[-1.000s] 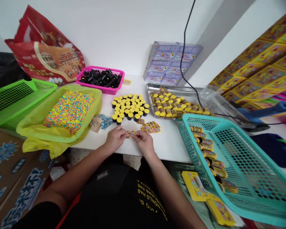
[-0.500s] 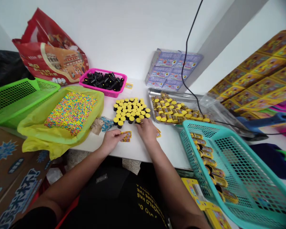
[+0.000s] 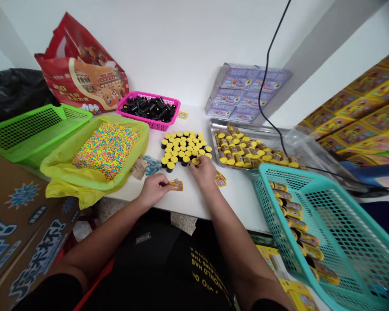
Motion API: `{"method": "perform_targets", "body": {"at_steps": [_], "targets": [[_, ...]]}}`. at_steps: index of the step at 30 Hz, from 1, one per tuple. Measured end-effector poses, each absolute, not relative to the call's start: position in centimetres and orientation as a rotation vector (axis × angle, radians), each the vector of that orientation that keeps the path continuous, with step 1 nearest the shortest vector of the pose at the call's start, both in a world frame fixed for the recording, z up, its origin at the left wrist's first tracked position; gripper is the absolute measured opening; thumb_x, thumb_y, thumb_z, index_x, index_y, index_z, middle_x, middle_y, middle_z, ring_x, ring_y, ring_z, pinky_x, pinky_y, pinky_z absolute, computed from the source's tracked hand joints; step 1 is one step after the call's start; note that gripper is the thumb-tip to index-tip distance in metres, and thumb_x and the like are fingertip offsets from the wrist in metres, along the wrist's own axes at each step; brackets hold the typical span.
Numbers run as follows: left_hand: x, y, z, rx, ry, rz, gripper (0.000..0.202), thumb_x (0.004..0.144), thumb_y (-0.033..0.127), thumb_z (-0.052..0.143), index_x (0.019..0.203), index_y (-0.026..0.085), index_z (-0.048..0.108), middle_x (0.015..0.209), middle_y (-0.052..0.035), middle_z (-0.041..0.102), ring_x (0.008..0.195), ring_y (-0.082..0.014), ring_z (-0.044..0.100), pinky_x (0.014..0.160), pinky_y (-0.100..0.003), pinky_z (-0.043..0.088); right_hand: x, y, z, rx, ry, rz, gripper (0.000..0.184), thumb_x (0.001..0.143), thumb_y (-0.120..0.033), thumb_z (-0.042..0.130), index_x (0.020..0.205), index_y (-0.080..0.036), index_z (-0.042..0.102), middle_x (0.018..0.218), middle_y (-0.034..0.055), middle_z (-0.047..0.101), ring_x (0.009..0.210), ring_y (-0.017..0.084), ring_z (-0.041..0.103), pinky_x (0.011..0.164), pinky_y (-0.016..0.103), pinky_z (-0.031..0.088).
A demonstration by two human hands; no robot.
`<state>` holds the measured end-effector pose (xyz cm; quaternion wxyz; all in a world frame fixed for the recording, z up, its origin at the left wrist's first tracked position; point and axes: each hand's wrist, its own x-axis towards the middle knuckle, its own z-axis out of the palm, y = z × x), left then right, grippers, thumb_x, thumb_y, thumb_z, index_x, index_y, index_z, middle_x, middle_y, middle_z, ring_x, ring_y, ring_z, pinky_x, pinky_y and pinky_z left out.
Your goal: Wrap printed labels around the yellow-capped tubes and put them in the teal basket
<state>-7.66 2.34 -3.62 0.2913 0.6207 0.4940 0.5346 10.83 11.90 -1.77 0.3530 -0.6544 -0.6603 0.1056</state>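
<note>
Many yellow-capped containers (image 3: pixel 182 148) are grouped on the surface (image 3: pixel 241 201); the right hand (image 3: pixel 204 172) is placed at their near edge, its grip indeterminable. Printed slips (image 3: pixel 178 185) — probably light, flexible, easily creased, best held by an edge — are pinched nearer by the left hand (image 3: pixel 154 190).

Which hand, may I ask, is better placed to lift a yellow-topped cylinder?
Probably the right hand: it is at the near edge of the yellow-topped cylinders, while the left hand, farther off, holds printed material.
</note>
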Motion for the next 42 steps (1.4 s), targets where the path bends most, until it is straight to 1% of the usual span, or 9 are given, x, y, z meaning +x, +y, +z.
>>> {"method": "perform_targets", "body": {"at_steps": [4,6,8,14,18,27,35,38,42], "targets": [[-7.9,2.2,-3.1,1.795,1.298,1.414,0.03,0.071,0.033,0.079,0.057,0.019,0.057,0.056,0.0029,0.052,0.055,-0.0115,0.046,0.055,-0.025,0.036,11.1,8.4,-0.3,-1.215,-1.417,0.906,0.024,0.069,-0.037,0.069,0.076,-0.021,0.052,0.063,-0.0041,0.057,0.05,0.012,0.052,0.049,0.025,0.04],[-7.8,1.9,-2.6,1.83,1.29,1.371,0.029,0.071,0.034,0.079,0.058,0.019,0.058,0.058,0.0018,0.053,0.056,-0.0121,0.048,0.056,-0.026,0.036,11.2,6.6,0.5,-1.006,-1.402,1.21,0.027,0.067,-0.037,0.073,0.074,-0.021,0.052,0.058,-0.0057,0.056,0.044,0.01,0.05,0.042,0.023,0.035],[-7.7,1.6,-2.0,1.84,1.277,1.331,0.027,0.072,0.035,0.079,0.059,0.019,0.061,0.059,0.0007,0.055,0.057,-0.0127,0.049,0.057,-0.027,0.037,11.1,5.3,1.2,-0.915,-1.441,1.35,0.029,0.065,-0.036,0.078,0.072,-0.021,0.054,0.057,-0.006,0.057,0.042,0.009,0.05,0.039,0.022,0.034],[-7.2,0.7,-0.4,1.738,1.185,1.289,0.017,0.068,0.035,0.082,0.07,0.02,0.072,0.066,-0.0022,0.062,0.059,-0.0137,0.052,0.058,-0.027,0.04,10.8,4.4,1.4,-0.91,-1.399,1.392,0.032,0.062,-0.036,0.081,0.069,-0.02,0.055,0.057,-0.0057,0.06,0.041,0.008,0.05,0.038,0.021,0.036],[-7.0,0.8,-0.4,1.6,1.145,1.255,0.021,0.063,0.032,0.084,0.078,0.019,0.077,0.069,-0.0025,0.065,0.062,-0.0138,0.055,0.059,-0.027,0.041,10.3,3.8,1.0,-0.908,-1.337,1.321,0.029,0.064,-0.033,0.081,0.07,-0.02,0.055,0.057,-0.0055,0.059,0.043,0.008,0.051,0.04,0.021,0.036],[-6.8,0.7,-1.2,1.192,1.0,1.102,0.03,0.061,0.036,0.084,0.078,0.014,0.073,0.063,-0.0011,0.065,0.055,-0.0115,0.054,0.053,-0.024,0.038,9.4,2.6,0.7,-0.91,-1.36,1.122,0.024,0.067,-0.029,0.078,0.072,-0.021,0.056,0.063,-0.0049,0.057,0.053,0.009,0.05,0.05,0.024,0.04],[-5.7,0.1,-1.4,0.914,0.822,1.107,0.033,0.063,0.039,0.084,0.078,0.013,0.07,0.075,-0.0039,0.069,0.069,-0.0146,0.061,0.071,-0.03,0.047,9.6,2.0,-0.3,-0.926,-1.362,1.286,0.032,0.065,-0.04,0.081,0.072,-0.021,0.056,0.056,-0.0055,0.055,0.046,0.009,0.049,0.043,0.022,0.036],[-5.2,-0.2,-1.7,0.88,0.811,1.102,0.035,0.064,0.04,0.084,0.08,0.013,0.068,0.08,-0.0049,0.07,0.071,-0.0158,0.062,0.071,-0.033,0.05,10.0,1.9,-0.5,-0.983,-1.359,1.305,0.033,0.065,-0.044,0.08,0.07,-0.021,0.056,0.055,-0.0052,0.056,0.045,0.009,0.049,0.041,0.022,0.036],[-4.9,-0.4,-1.5,0.969,0.905,1.159,0.033,0.059,0.033,0.087,0.076,0.014,0.065,0.073,-0.0014,0.067,0.066,-0.0122,0.059,0.066,-0.027,0.048,10.4,1.7,-0.7,-0.977,-1.347,1.279,0.032,0.063,-0.039,0.084,0.07,-0.021,0.058,0.056,-0.0046,0.058,0.047,0.01,0.051,0.045,0.024,0.042]]}}
